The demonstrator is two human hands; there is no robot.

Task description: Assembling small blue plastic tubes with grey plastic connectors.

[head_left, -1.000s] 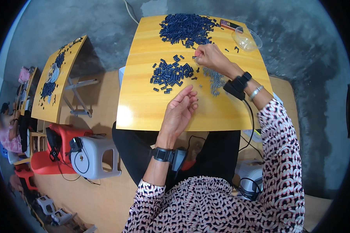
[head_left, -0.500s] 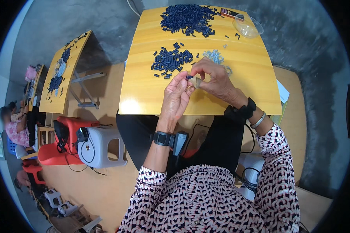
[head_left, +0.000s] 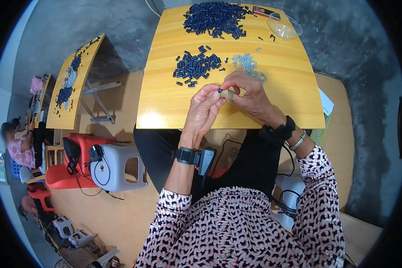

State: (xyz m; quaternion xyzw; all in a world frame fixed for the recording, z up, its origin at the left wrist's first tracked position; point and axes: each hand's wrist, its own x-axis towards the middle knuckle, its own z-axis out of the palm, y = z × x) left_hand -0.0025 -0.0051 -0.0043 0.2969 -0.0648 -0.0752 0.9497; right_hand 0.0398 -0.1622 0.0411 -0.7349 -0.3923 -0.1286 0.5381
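Note:
Above the near part of the yellow table [head_left: 165,107], my two hands meet at the fingertips. My left hand [head_left: 202,111] pinches a small dark blue plastic piece [head_left: 219,90], with only its end showing between thumb and fingers. Against it rests my right hand [head_left: 254,96], closed in a pinch, with a tan wrapping [head_left: 228,95] on one digit. Whatever sits between the right fingertips is too small to tell. Just beyond lie a small heap of dark blue pieces [head_left: 195,66] and, to its right, scattered small silvery screw-like parts [head_left: 248,64].
A larger heap of dark pieces [head_left: 214,18] covers the table's far end. At the far right are a clear plastic bowl [head_left: 285,29] and a dark red box [head_left: 266,13]. On the left stand another table [head_left: 82,76], a grey stool [head_left: 116,169] and a seated person [head_left: 20,147].
The dark piece has turned from side-on to end-on in my left fingers. Both hands have shifted slightly toward me, still touching.

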